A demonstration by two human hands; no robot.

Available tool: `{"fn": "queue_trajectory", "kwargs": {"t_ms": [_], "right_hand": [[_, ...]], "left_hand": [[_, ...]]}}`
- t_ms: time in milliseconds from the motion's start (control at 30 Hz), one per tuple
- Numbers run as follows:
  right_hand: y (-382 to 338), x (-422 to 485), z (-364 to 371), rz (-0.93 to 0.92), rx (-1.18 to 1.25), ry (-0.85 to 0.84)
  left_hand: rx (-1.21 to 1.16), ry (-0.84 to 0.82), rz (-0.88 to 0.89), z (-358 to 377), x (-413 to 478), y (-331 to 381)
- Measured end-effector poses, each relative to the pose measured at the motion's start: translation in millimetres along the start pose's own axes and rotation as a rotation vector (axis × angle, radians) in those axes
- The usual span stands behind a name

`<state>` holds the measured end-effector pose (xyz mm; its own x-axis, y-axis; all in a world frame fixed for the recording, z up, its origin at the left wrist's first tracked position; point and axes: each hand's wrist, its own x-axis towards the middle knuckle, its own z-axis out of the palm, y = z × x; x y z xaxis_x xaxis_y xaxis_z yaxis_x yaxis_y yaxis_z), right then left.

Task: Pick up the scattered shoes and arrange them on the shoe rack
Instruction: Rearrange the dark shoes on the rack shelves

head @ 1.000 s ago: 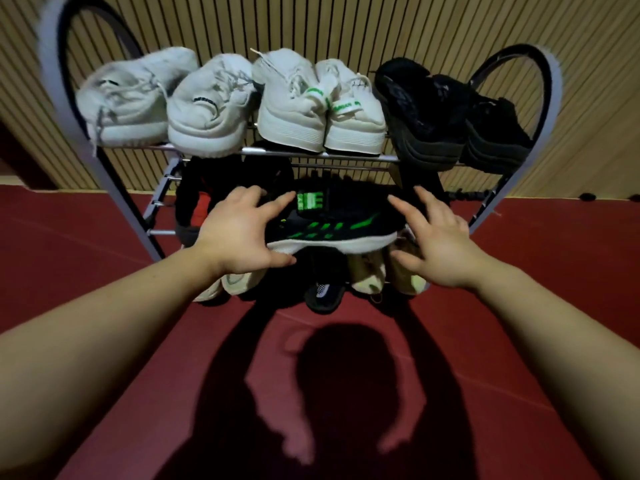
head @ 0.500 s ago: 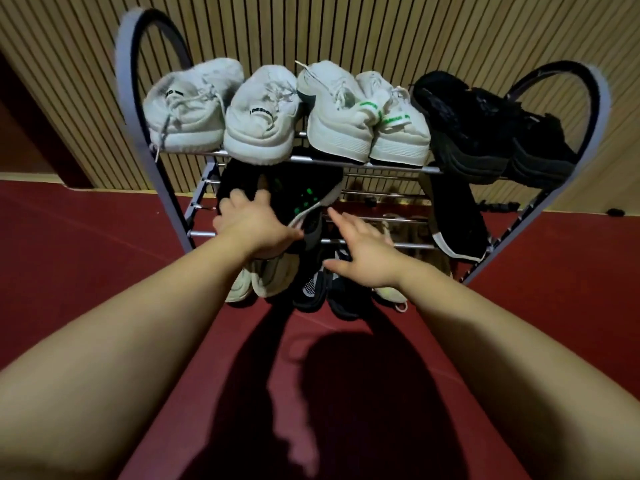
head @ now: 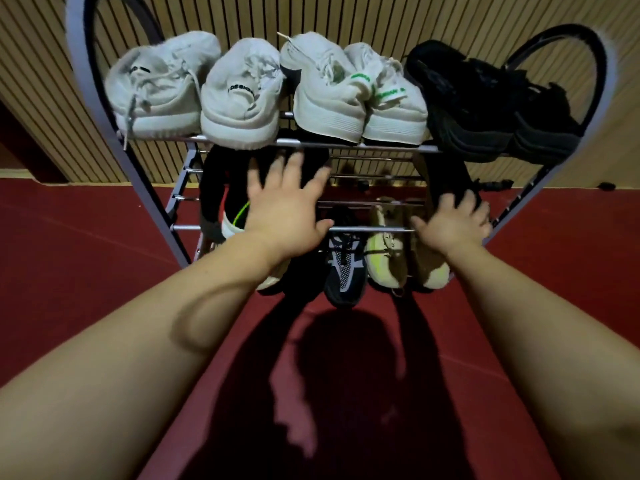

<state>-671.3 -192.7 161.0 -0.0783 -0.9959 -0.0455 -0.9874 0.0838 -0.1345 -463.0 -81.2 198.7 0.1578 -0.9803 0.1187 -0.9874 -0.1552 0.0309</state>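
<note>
A grey metal shoe rack (head: 381,147) stands against the slatted wall. Two white pairs (head: 242,98) and a black pair (head: 485,109) fill its top shelf. My left hand (head: 287,209) lies with spread fingers on a black shoe with green trim and a white sole (head: 229,224) at the left of the middle shelf. At the right end of that shelf, my right hand (head: 453,225) curls its fingers over another black shoe (head: 446,174). The middle shelf between my hands shows bare bars.
On the lowest level sit a black and grey mesh sneaker (head: 344,271) and a tan and yellow-green pair (head: 391,258). Red floor (head: 86,271) spreads around the rack, with my shadow on it in front. Small dark items (head: 604,186) lie by the wall.
Both hands carried the green-trimmed black shoe to the left of the middle shelf. My right hand then left it and moved right onto the other black shoe. My view moved closer.
</note>
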Motion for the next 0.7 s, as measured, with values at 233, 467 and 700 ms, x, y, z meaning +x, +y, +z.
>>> {"fn": "queue_trajectory", "kwargs": {"t_ms": [233, 467, 700], "right_hand": [[46.1, 24.6, 16.7, 0.106, 0.305, -0.145], [38.8, 26.4, 13.6, 0.166, 0.293, -0.116], [41.7, 9.8, 8.1, 0.134, 0.147, -0.232]], "left_hand": [[0.036, 0.002, 0.270, 37.2, 0.9, 40.5], [0.053, -0.128, 0.249, 63.3, 5.5, 47.7], [0.328, -0.230, 0.176, 89.5, 10.9, 49.9]]}}
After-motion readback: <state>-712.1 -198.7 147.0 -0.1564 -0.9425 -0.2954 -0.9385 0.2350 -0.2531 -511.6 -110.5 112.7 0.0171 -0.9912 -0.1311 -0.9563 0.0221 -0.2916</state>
